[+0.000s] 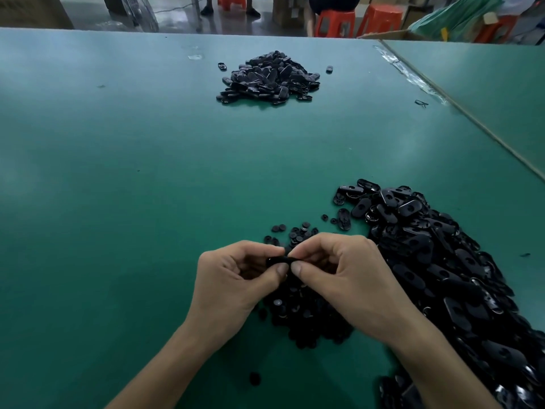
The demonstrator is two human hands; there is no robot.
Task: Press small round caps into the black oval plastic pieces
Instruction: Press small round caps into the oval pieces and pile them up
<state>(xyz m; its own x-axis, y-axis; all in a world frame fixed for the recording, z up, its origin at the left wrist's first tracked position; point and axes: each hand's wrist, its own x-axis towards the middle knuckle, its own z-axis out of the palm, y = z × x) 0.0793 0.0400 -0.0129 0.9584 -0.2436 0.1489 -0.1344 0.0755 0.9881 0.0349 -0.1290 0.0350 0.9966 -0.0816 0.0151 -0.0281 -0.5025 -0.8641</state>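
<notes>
Left grip (233, 278): clenched on the left end of a black oval piece (278, 259), which is pinched between thumb and forefinger and held just above the surface.
Right grip (345, 276): pinched on the right end of the same piece, its thumb tip set beside the left thumb tip. Whether a cap is pressed under the fingers cannot be told.
Cap heap (306, 315): small round black caps are piled directly under both grips and partly hidden by them.
Loose caps (298, 231): scattered just beyond the fingers.
Stray cap (255, 378): laid alone between the two forearms.
Near oval heap (442, 261): a long pile of black oval pieces is spread just right of the right grip, down to the lower right corner.
Far oval heap (268, 76): a second pile, well apart, is set toward the far edge.
Surface (118, 172): green matting, met on the right by a second green surface (495, 90), with clear tape (413, 75) along the seam.
Writing: pale marks on one marked piece (349, 189) are too blurred to be read.
Background: red stools (336, 22) are seen on the floor beyond.
</notes>
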